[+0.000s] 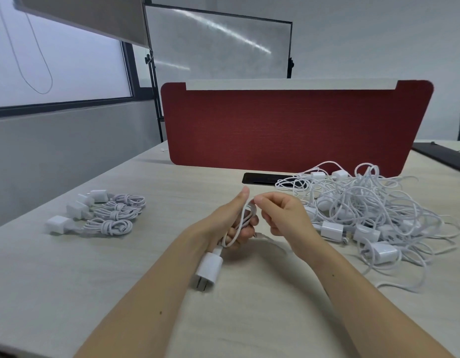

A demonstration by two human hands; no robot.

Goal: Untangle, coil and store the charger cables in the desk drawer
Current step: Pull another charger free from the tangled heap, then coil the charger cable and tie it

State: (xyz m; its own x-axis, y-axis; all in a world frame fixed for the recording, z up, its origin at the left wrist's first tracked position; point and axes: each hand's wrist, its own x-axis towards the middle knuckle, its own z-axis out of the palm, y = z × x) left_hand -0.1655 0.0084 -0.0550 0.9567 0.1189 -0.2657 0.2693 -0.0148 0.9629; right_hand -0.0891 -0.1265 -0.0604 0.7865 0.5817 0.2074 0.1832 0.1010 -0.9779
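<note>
Four coiled chargers (105, 215) | left hand (231, 223) clasps cable (243, 223) | right hand (283, 215) pinches it

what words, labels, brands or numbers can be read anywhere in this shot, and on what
None can be read.
White plug adapter hanging below the left hand: no print shows.
White adapters in the tangled cable heap: faces look blank, too small to tell.
Red fabric desk divider and whiteboard: no writing visible.
</note>
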